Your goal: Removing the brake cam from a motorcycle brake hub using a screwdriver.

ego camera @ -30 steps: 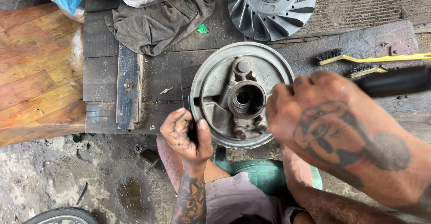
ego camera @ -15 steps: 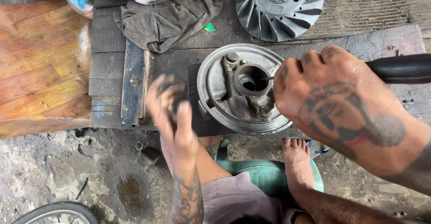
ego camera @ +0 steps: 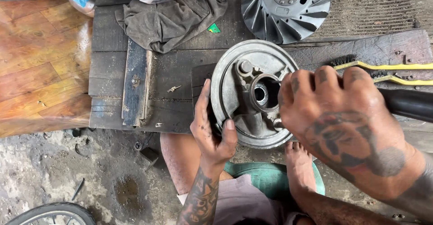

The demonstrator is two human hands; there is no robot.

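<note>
Beside a grey rag (ego camera: 171,17) and finned wheel (ego camera: 285,9), left-hand fingers (ego camera: 229,130) clasp the pulley plate (ego camera: 234,89); right hand (ego camera: 343,121) clenched.

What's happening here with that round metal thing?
A person sits barefoot at a dark wooden board, working on a round grey metal disc. The left hand grips the disc's near rim. The right hand is closed around a black handle whose working end is hidden near the disc's hub. A finned wheel, a dark rag and two yellow-handled brushes lie nearby.

light: soft, even daylight | shadows: faint | focus: sharp | glare: slight floor sheen
</note>
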